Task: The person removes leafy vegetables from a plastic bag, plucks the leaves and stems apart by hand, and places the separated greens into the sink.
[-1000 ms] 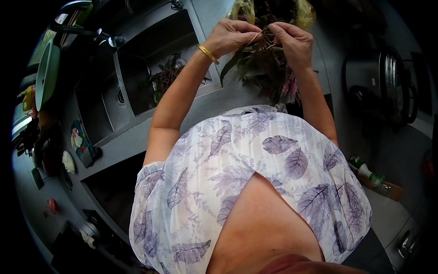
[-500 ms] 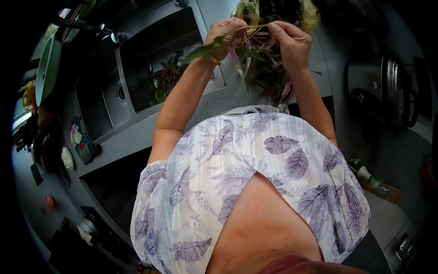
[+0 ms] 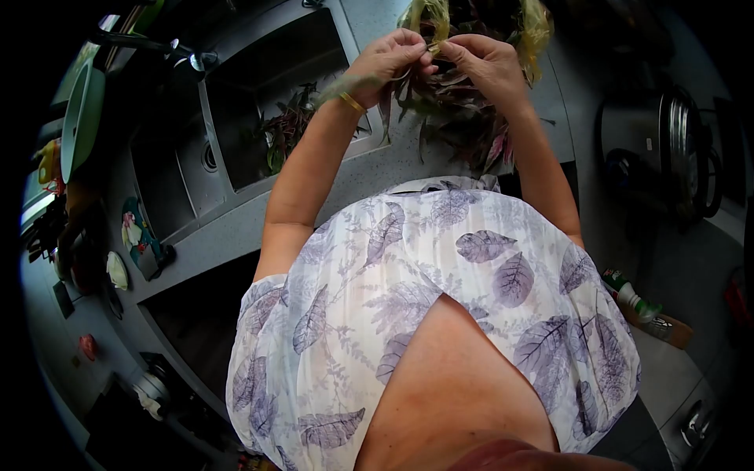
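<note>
My left hand (image 3: 393, 61) is closed in a pinch on a leafy green stem. Its leaf (image 3: 345, 88), smeared by motion, trails over my left wrist beside a yellow bracelet. Close by on the right, my right hand (image 3: 491, 69) pinches the other end of that stem, thumb against fingers. Just below both hands lies a heap of purple-green leafy vegetables (image 3: 455, 110) on the counter. A yellow translucent plastic bag (image 3: 536, 39) stands around the far part of the heap. More purple leafy sprigs (image 3: 292, 125) lie in the sink left of my left forearm.
The steel double sink (image 3: 229, 149) has a tap (image 3: 184, 56) at its far left. A grey speckled counter (image 3: 357, 169) runs along its front. A dark, rounded appliance with a shiny band (image 3: 667, 149) stands at right. A pale green basin (image 3: 81, 122) leans at far left.
My hands have come closer together, the right one shifting left. The stem stretched between them before now shows only as a short piece at the fingertips. The leaf by my left wrist has moved.
</note>
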`<state>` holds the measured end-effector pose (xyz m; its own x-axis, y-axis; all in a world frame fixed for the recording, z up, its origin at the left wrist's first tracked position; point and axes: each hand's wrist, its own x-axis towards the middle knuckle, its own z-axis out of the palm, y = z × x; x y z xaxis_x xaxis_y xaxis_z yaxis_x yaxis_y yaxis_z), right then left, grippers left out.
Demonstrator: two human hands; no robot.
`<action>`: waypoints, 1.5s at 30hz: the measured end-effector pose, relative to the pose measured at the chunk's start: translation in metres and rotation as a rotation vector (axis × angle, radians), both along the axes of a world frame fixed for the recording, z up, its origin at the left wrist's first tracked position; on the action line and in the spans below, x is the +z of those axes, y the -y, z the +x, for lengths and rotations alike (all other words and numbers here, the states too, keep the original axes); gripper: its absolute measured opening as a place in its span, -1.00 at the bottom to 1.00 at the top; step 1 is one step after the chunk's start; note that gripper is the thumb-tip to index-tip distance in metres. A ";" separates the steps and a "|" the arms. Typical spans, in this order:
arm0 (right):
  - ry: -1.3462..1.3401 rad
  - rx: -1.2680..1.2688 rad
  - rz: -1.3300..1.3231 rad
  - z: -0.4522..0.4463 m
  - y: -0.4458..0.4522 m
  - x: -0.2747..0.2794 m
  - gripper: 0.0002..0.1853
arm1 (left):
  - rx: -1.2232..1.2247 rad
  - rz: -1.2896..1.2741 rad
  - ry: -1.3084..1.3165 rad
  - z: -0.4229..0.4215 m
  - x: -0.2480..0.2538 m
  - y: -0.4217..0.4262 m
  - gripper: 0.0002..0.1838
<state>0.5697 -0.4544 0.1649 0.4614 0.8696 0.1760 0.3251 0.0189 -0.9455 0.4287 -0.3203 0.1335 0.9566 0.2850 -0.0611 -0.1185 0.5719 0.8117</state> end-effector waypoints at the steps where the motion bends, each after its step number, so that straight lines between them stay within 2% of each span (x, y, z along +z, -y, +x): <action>1: -0.052 0.012 -0.038 0.004 0.002 0.001 -0.69 | 0.018 -0.040 0.025 0.001 -0.006 -0.002 -0.84; 2: -0.029 0.043 -0.105 0.006 0.008 0.005 -0.59 | 0.035 -0.072 0.069 0.000 -0.010 -0.004 -0.86; 5: 0.049 0.154 -0.206 0.013 0.022 -0.001 -0.50 | 0.117 -0.008 -0.084 -0.004 -0.002 -0.002 -0.87; 9: 0.422 0.213 -0.268 -0.005 0.032 0.006 -0.49 | 0.105 -0.078 -0.035 -0.003 -0.017 -0.005 -0.86; 10: 0.460 0.205 -0.244 -0.010 0.031 0.005 -0.61 | 0.091 -0.092 -0.012 -0.003 -0.019 -0.006 -0.84; 13: 0.645 0.179 -0.007 -0.013 0.026 -0.013 -0.78 | 0.067 -0.117 0.038 -0.001 -0.026 -0.006 -0.83; 14: 0.628 0.148 0.020 -0.012 0.025 -0.014 -0.88 | 0.064 -0.121 0.054 0.000 -0.027 -0.007 -0.83; 17: 0.348 -0.070 0.148 -0.005 0.023 -0.010 -0.88 | 0.164 -0.075 0.043 -0.013 -0.001 -0.007 -0.85; 18: 0.224 -0.120 0.125 -0.003 0.025 -0.001 -0.86 | 0.194 -0.110 0.089 -0.016 0.000 -0.013 -0.81; 19: 0.089 -0.170 0.190 0.001 0.024 0.001 -0.87 | 0.278 -0.079 0.027 -0.020 0.005 -0.016 -0.79; 21: -0.176 -0.182 0.250 0.011 0.024 0.005 -0.88 | 0.209 -0.149 0.100 -0.023 0.002 -0.031 -0.73; 25: -0.440 -0.096 0.287 0.016 0.023 0.007 -0.87 | 0.208 0.096 -0.054 -0.028 0.029 -0.019 -0.75; 26: -0.442 -0.077 0.285 0.014 0.022 0.008 -0.87 | 0.271 0.248 -0.127 -0.027 0.037 -0.004 -0.79; 30: -0.447 -0.016 0.263 0.001 0.015 0.008 -0.87 | 0.162 0.567 -0.265 -0.022 0.054 0.016 -0.78; 40: -0.421 0.038 0.218 -0.009 0.011 0.009 -0.87 | 0.048 0.615 -0.278 -0.021 0.057 0.018 -0.81; 45: -0.383 0.033 0.168 -0.015 0.010 0.012 -0.86 | 0.052 0.537 -0.252 -0.022 0.054 0.019 -0.81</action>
<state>0.5544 -0.4643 0.1766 0.4938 0.8587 0.1376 -0.0524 0.1873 -0.9809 0.4069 -0.3394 0.1879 0.9154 0.3846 -0.1189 0.0987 0.0719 0.9925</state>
